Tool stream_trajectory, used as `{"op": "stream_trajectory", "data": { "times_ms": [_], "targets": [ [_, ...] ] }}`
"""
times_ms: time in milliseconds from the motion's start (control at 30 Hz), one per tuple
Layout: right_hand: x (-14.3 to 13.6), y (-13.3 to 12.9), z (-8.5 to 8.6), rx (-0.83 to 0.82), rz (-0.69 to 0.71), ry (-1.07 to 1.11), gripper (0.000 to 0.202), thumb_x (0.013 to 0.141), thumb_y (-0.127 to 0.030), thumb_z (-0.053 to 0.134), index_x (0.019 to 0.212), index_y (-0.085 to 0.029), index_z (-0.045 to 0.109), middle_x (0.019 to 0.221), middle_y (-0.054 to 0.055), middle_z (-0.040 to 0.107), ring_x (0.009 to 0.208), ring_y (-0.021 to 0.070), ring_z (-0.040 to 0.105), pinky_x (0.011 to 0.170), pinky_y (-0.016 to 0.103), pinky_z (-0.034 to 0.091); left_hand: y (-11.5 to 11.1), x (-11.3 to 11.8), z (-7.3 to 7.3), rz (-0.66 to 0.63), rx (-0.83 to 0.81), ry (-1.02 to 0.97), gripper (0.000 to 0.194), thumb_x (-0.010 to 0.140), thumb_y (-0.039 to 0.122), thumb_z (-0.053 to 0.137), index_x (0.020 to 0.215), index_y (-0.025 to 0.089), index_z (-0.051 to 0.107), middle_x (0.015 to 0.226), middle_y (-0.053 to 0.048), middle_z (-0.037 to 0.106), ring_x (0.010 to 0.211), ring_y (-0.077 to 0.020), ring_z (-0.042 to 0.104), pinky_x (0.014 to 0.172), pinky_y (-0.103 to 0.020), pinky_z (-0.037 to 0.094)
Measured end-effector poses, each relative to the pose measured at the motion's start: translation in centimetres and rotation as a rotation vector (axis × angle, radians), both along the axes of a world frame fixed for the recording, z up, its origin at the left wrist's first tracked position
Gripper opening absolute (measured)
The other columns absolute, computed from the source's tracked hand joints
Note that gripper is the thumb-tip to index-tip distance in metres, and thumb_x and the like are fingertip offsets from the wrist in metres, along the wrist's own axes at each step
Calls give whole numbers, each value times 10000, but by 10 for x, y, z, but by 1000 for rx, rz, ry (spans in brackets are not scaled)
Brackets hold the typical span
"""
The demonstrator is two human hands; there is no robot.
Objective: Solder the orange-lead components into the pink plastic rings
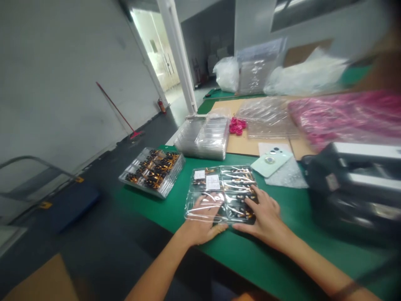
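A clear compartmented tray (222,179) is set on the green counter (150,209), between both hands. Dark and orange parts (238,199) are contained in its right-hand compartments; white labels (213,182) are seen at its far left. The left hand (200,223) is partly seen through the plastic, and whether anything is gripped by it cannot be told. The right hand (266,213) is unclenched, its fingers spread against the tray's right side. Black-and-orange pieces (156,169) are held in stacked trays (171,180) to the left; clear plastic trays (203,140) are piled behind.
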State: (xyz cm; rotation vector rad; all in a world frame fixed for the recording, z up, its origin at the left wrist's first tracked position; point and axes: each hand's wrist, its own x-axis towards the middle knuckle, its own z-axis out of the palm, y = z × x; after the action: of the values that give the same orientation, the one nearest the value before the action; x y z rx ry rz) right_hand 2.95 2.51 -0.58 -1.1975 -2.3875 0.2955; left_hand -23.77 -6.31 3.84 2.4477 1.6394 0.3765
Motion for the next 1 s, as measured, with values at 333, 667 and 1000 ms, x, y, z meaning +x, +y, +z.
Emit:
{"op": "stream_trajectory", "data": {
  "times_ms": [333, 667, 1000],
  "targets": [
    [-40, -10, 36, 142, 291, -117, 485, 940, -583, 812, 1226, -195, 757, 1612, 243, 616, 1481, 525, 570, 1131, 762, 512, -6, 11, -3, 36, -97, -40, 705, 1105, 544, 578, 1735, 277, 410, 1815, -123, 387, 1696, -379, 331, 1398, -635, 244],
    [-67, -4, 65, 234, 631, -316, 246, 879, -227, 728, 1105, -152, 792, 1192, 184, 805, 1019, 379, 792, 902, 523, 663, -7, 11, -12, 60, -83, -152, 658, 1079, 520, 584, 1666, 235, 499, 1762, -133, 472, 1636, -387, 431, 1393, -609, 265],
    [-96, -13, 79, 190, 539, -459, 345, 791, -85, 696, 1127, -135, 756, 1140, 177, 781, 1026, 321, 746, 965, 433, 592, -5, 12, -18, 45, -53, -188, 539, 1116, 396, 522, 1643, 293, 570, 1645, -83, 621, 1564, -339, 517, 1391, -591, 283]
  ]
}}
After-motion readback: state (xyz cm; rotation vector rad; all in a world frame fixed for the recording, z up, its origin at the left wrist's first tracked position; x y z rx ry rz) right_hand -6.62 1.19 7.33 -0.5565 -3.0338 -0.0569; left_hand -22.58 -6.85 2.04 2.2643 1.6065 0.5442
